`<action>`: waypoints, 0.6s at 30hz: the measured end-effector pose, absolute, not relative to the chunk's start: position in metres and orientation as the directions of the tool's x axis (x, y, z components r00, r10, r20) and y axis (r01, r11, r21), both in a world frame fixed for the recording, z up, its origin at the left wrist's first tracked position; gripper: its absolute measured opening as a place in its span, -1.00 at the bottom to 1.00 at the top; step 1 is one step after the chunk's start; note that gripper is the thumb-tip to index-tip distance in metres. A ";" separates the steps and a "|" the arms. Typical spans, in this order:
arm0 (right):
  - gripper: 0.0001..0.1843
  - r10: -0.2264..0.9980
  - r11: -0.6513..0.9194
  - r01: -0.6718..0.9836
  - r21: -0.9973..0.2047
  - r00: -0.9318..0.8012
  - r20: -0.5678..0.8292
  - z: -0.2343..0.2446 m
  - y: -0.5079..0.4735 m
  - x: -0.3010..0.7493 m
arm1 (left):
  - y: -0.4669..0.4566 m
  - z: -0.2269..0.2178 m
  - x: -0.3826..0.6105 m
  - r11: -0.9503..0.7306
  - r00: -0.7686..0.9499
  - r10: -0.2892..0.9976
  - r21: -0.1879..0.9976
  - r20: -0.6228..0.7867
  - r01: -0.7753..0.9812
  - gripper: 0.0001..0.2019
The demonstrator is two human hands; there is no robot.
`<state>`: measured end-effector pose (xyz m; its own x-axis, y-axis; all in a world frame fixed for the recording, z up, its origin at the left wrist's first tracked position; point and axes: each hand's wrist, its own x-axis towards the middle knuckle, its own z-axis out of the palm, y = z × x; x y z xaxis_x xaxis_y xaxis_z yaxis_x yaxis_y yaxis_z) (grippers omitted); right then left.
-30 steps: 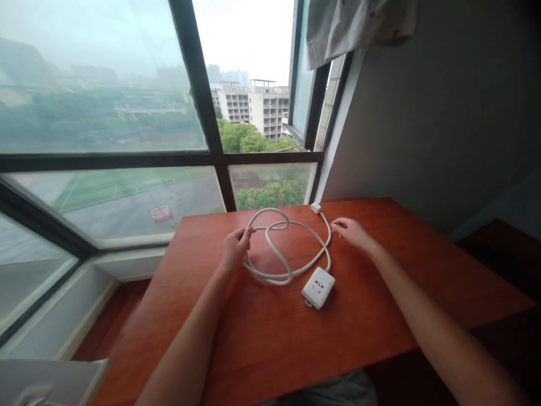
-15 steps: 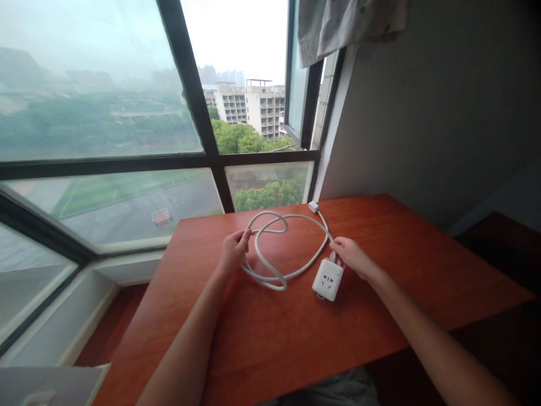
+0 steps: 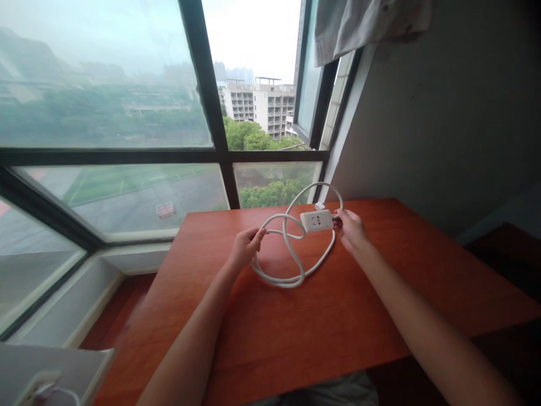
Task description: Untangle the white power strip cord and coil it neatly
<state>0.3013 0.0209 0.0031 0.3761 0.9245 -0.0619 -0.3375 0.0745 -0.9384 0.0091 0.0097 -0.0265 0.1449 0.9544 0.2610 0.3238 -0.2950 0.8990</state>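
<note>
A white extension cord (image 3: 291, 269) lies in loops on the reddish wooden table (image 3: 338, 316). My left hand (image 3: 245, 246) pinches the cord at the loops' left side. Fingers of my right hand (image 3: 350, 228) are closed on the cord where it meets the white socket block (image 3: 316, 220), and the block is held lifted above the table, its socket face towards me. One loop arches up above the block in front of the window. A small white plug (image 3: 320, 206) rests at the table's far edge.
Large windows with dark frames (image 3: 215, 152) stand behind the table. A grey wall (image 3: 443, 113) is to the right, and a cloth (image 3: 367, 22) hangs at the top. A white object (image 3: 42, 383) sits at the lower left.
My right hand took hold of the cord at the socket block and raised the block off the table towards the window. A loop of cord rose with it. My left hand kept its pinch.
</note>
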 end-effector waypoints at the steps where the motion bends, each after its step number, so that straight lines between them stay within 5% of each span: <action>1: -0.87 0.934 0.058 -0.361 -0.931 0.350 -0.077 0.001 0.023 0.294 | 0.009 -0.026 0.010 -0.299 0.154 0.953 0.897 0.262 0.324 -0.56; 7: -0.87 0.978 -0.085 -0.406 -0.910 0.142 -0.155 -0.005 0.029 0.269 | 0.007 -0.022 0.013 -0.299 0.152 0.953 0.900 0.263 0.317 -0.56; 18: -0.70 0.996 -0.071 -0.060 -0.996 0.042 -0.074 -0.005 0.039 0.266 | 0.002 -0.015 0.019 -0.391 0.208 0.920 0.826 0.333 0.407 -0.56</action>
